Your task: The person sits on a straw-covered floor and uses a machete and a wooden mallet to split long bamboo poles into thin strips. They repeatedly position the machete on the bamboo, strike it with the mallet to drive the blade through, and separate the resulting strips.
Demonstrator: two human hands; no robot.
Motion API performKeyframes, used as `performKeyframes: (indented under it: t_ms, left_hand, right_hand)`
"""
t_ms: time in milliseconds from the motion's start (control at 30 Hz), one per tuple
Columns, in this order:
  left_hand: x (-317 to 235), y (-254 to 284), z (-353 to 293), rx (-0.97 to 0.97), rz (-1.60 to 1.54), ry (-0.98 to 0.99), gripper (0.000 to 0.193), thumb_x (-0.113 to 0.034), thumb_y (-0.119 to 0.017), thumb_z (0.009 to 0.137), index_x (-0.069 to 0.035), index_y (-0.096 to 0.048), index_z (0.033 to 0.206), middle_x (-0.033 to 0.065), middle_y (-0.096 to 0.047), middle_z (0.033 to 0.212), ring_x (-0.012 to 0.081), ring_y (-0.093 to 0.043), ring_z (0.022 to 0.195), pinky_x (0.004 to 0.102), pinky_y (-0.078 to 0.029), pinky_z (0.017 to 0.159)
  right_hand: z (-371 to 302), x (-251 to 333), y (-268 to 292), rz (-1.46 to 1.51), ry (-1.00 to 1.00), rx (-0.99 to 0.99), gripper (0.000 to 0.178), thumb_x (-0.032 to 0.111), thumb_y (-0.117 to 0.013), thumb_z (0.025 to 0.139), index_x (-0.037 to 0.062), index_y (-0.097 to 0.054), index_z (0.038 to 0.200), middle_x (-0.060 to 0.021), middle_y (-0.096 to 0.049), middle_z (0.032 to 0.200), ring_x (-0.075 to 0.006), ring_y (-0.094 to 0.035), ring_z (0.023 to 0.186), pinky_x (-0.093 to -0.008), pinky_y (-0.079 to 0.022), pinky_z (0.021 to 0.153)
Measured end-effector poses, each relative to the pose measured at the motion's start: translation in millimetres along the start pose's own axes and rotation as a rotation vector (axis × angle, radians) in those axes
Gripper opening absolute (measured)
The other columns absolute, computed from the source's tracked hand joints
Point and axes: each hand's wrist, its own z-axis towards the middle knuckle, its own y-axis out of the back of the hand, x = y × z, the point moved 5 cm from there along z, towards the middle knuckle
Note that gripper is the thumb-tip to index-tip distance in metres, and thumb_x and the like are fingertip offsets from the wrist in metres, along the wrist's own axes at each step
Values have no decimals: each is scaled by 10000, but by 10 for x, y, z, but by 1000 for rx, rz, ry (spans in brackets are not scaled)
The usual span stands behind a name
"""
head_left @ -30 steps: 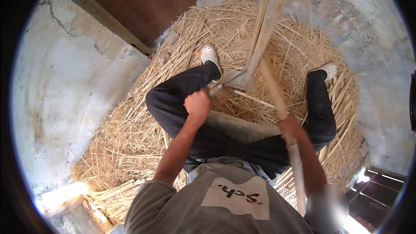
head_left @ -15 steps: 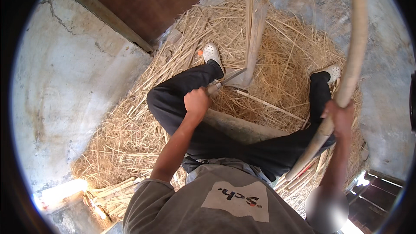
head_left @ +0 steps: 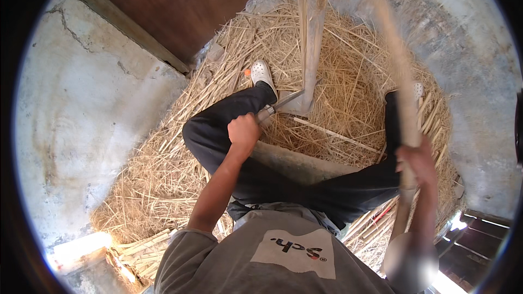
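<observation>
Left hand (head_left: 244,132) grips a wooden-handled metal knife (head_left: 265,114), apparently bracing its blade at the upright split tan bamboo pole (head_left: 313,32); right hand (head_left: 418,162) clasps a long tan wooden stick (head_left: 403,81), seemingly for leverage.

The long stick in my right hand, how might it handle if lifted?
The stick is probably stiff: it juts past the right hand without clear sagging. It may feel top-heavy, since more of it shows beyond that hand than behind.
</observation>
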Motion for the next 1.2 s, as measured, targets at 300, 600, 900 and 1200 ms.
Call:
performKeyframes:
  t_ms: [300, 600, 900, 1200]
  left_hand:
    - [-94, 22, 24, 5, 33, -37, 122, -162, -621, 761, -58, -682, 776, 187, -685, 734, 369, -689, 679, 453, -560, 632]
    - [7, -133, 71, -27, 26, -52, 138, -216, -647, 743, -88, -684, 778, 167, -675, 703, 360, -680, 653, 450, -554, 615]
    - [30, 204, 406, 78, 14, -28, 188, -245, -674, 751, -87, -710, 848, 158, -704, 807, 331, -701, 742, 430, -564, 681]
    - [-122, 233, 306, 69, 26, -17, 196, -235, -681, 750, -75, -712, 859, 174, -705, 817, 342, -701, 755, 436, -562, 695]
  right_hand:
    - [618, -1976, -1228, -171, -322, 386, 447, 110, -765, 700, -110, -501, 986, -158, -608, 707, -236, -624, 531, -375, -500, 427]
    - [-148, -574, -148, 25, -115, 178, 273, -10, -646, 690, -49, -572, 950, -85, -580, 649, -178, -576, 478, -328, -474, 409]
    - [-219, -184, 589, 102, 306, -503, 250, 9, -619, 710, -49, -531, 936, -113, -582, 676, -179, -578, 523, -298, -463, 507]
    - [324, -1768, -897, -310, -265, 256, 445, 95, -699, 722, -76, -523, 1093, -124, -599, 680, -203, -614, 528, -333, -499, 451]
